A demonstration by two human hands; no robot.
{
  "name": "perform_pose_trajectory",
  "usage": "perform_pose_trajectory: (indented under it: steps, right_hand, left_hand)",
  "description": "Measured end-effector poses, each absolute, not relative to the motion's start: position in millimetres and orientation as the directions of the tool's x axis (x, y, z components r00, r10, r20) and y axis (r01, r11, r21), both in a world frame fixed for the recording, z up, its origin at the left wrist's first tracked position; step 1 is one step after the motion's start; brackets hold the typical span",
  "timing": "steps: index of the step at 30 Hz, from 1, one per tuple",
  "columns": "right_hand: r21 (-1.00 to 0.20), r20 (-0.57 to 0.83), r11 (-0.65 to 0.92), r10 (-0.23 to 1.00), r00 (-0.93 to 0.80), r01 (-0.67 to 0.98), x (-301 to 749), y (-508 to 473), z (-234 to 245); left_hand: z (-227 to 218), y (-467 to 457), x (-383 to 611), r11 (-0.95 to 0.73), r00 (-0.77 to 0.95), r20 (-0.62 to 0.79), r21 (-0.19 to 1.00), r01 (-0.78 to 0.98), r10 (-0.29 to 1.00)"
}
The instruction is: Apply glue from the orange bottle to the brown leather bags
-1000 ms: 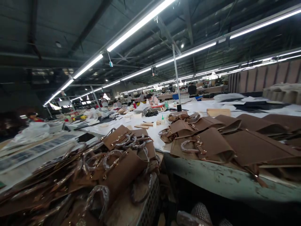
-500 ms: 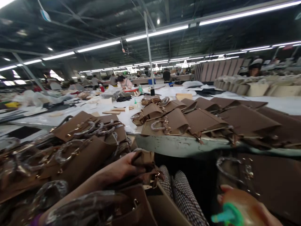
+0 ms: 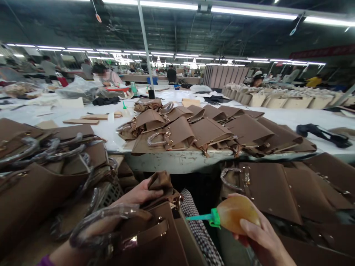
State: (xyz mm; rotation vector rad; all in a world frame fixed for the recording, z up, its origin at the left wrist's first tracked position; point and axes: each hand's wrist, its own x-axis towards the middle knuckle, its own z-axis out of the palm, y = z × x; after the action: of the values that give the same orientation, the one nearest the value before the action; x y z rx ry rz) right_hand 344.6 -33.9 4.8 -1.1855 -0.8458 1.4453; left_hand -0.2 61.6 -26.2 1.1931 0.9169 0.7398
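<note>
1. Brown leather is nearly everywhere here: the left hand (image 3: 140, 193) pinches a folded brown flap (image 3: 161, 183) at the top of a bag (image 3: 155, 236) that stands low in front of the person, just below the edge of the bench (image 3: 177, 161).
2. The right hand (image 3: 260, 236) is closed around a soft amber glue bottle (image 3: 238, 214), and its green nozzle (image 3: 203, 218) points left toward the flap but does not touch it.
3. No glue is visible on the flap, so I judge this bag is not glued yet; the nozzle has a short gap left to cross.
4. On the bench, a row of brown bags (image 3: 210, 131) lies flat and overlapping. Whether they are finished pieces I cannot tell.
5. Left of the bench edge, a pile of bags with wrapped handles (image 3: 47, 162) rests on a mesh crate (image 3: 109, 192); right of it, more flat bags (image 3: 277, 192) lie close to the right hand.
6. Room for moving is narrow: the bench edge is just above the flap, the piles press in from both sides, and only the dark gap under the bench, over the checked trousers (image 3: 196, 225), is free.
7. Far beyond the bench, other people (image 3: 105, 75) work at their own tables.
</note>
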Motion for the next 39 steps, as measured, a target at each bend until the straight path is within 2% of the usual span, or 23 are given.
perform_pose_trajectory:
  steps: [3,6,10,18,23,28,33,39]
  right_hand:
    - [-0.860,-0.278,-0.245,0.961,0.007,-0.447,334.0,-28.0,1.2]
    - [-0.721,-0.297,-0.329,0.942,-0.157,-0.609,317.8,-18.1,-1.8]
    - [-0.582,-0.297,-0.486,0.873,-0.387,-0.651,294.9,-4.2,-2.7]
    - [-0.495,-0.265,-0.420,0.907,-0.328,-0.761,262.3,5.7,1.6]
    - [-0.521,-0.248,-0.388,0.921,-0.300,-0.760,250.4,8.4,7.6]
    - [-0.623,-0.247,-0.473,0.875,-0.417,-0.623,249.4,24.4,16.3]
    - [-0.616,-0.213,-0.578,0.776,-0.593,-0.535,243.4,47.0,20.6]
    - [-0.599,-0.199,-0.589,0.765,-0.612,-0.542,240.7,52.0,13.5]
  left_hand:
    - [-32.5,66.3,2.8,0.251,0.474,-0.208,0.967,-0.030,0.856]
    - [-35.7,67.7,8.3,0.259,0.473,-0.206,0.965,-0.049,0.857]
    - [-30.5,64.6,15.3,0.267,0.474,-0.207,0.961,-0.064,0.856]
    - [-22.5,53.7,16.8,0.259,0.512,-0.176,0.961,-0.094,0.841]
    - [-31.5,52.0,15.7,0.215,0.491,-0.130,0.969,-0.122,0.861]
    - [-30.3,49.5,13.8,0.151,0.450,-0.084,0.982,-0.116,0.889]
    - [-36.6,49.9,14.3,0.187,0.437,-0.136,0.979,-0.077,0.889]
    - [-46.9,49.3,13.2,0.230,0.393,-0.188,0.971,-0.063,0.900]
